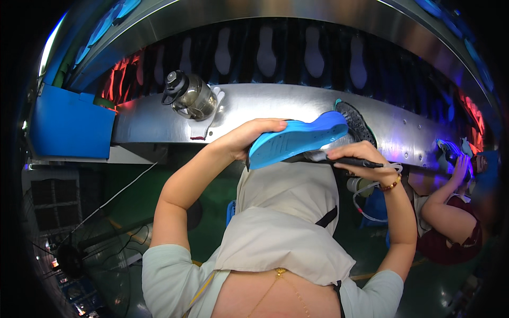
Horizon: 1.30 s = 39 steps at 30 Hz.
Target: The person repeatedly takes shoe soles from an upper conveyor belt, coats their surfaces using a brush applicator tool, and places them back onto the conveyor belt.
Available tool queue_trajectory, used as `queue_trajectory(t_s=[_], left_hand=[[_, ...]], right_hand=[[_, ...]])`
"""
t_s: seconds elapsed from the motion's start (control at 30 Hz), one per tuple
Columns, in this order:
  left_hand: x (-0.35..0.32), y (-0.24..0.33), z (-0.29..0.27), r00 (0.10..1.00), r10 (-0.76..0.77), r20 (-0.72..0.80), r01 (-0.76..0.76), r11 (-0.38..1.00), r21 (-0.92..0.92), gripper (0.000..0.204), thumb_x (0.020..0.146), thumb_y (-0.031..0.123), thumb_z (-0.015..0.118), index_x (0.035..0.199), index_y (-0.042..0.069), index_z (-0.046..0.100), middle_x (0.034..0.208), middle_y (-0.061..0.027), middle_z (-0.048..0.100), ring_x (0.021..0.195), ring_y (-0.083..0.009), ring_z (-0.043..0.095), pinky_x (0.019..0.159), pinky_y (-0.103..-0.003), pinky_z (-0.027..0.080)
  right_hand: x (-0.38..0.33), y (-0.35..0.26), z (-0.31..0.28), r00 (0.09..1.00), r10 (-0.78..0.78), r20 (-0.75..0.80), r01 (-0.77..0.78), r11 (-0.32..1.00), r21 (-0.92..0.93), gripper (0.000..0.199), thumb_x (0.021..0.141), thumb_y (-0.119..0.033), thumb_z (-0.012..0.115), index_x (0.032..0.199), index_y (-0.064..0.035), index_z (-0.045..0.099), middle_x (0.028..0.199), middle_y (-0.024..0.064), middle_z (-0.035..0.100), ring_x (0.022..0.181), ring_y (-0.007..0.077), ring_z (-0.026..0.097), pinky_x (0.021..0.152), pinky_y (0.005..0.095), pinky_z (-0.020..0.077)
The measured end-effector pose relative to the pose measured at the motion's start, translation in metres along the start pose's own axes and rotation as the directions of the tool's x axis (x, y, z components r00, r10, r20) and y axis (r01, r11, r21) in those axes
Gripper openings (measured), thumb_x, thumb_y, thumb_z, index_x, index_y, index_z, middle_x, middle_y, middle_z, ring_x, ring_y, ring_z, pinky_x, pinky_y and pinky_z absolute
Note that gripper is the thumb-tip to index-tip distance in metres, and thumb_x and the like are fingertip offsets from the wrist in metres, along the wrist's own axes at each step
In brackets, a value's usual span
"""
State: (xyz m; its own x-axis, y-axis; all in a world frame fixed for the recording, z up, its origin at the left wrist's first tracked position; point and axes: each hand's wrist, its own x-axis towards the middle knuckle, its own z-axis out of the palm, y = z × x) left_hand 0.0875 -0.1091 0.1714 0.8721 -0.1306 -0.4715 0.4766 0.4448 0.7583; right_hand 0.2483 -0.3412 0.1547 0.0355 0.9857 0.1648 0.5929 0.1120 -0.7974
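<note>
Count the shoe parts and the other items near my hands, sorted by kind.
Blue shoe sole, in left hand: 1
Black brush, in right hand: 1
Dark shoe sole on metal ledge: 1
Water bottle: 1
Total: 4

our brush (339,159) tip hidden under the blue sole (297,139), at three o'clock a co-worker's body (450,222) cut by the rim, our fan (90,249) dim at eight o'clock
</note>
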Motion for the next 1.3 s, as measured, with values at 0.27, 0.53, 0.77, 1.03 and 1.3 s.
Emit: queue_trajectory(t_s=[0.27,0.53,0.77,1.03,1.3], left_hand=[[0.027,-0.027,-0.002,0.993,0.111,-0.040,-0.117,0.875,-0.469,0.051,0.084,0.035,0.044,0.121,0.000,0.042,0.108,-0.0200,0.053,0.093,-0.0274,0.057,0.079,-0.041,0.049],[0.031,-0.053,-0.005,0.991,0.127,-0.037,-0.124,0.795,-0.594,0.054,0.085,0.036,0.040,0.123,-0.002,0.039,0.113,-0.0221,0.051,0.094,-0.0338,0.057,0.078,-0.047,0.049],[0.032,-0.056,-0.012,0.972,0.164,-0.168,-0.230,0.809,-0.540,0.048,0.086,0.030,0.044,0.122,-0.001,0.041,0.114,-0.0187,0.052,0.097,-0.0284,0.057,0.085,-0.040,0.047],[-0.041,0.067,-0.011,0.698,0.692,-0.182,-0.704,0.619,-0.347,0.058,0.088,0.037,0.029,0.128,-0.004,0.032,0.124,-0.0251,0.042,0.108,-0.0395,0.048,0.089,-0.052,0.040],[0.010,0.225,-0.084,0.363,0.678,-0.639,-0.782,-0.152,-0.605,0.064,0.086,0.048,0.026,0.134,0.007,0.022,0.138,-0.0136,0.026,0.126,-0.0324,0.028,0.101,-0.050,0.024]], right_hand=[[0.019,-0.012,0.035,0.899,0.373,-0.230,-0.177,0.789,0.588,0.020,0.081,-0.009,0.056,0.097,0.0015,0.062,0.078,0.0076,0.063,0.049,0.0059,0.053,0.043,0.0166,0.0399],[0.018,0.044,0.040,0.653,0.311,-0.691,-0.219,0.951,0.220,0.016,0.081,-0.008,0.059,0.093,0.0016,0.063,0.070,0.0043,0.062,0.054,0.0051,0.053,0.051,0.0184,0.0417],[0.037,0.020,0.067,0.635,0.297,-0.714,-0.283,0.949,0.143,0.015,0.079,-0.006,0.060,0.089,0.0040,0.062,0.077,0.0106,0.064,0.075,0.0135,0.060,0.071,0.0242,0.0459],[-0.018,0.029,0.055,0.591,0.536,-0.602,0.365,0.488,0.793,0.025,0.088,-0.016,0.046,0.101,0.0054,0.051,0.092,0.0206,0.062,0.034,0.0054,0.032,0.036,0.0180,0.0258],[-0.019,0.044,0.069,0.523,0.614,-0.591,0.345,0.482,0.806,0.026,0.090,-0.018,0.043,0.102,0.0033,0.052,0.099,0.0193,0.060,0.035,0.0061,0.035,0.037,0.0185,0.0277]])
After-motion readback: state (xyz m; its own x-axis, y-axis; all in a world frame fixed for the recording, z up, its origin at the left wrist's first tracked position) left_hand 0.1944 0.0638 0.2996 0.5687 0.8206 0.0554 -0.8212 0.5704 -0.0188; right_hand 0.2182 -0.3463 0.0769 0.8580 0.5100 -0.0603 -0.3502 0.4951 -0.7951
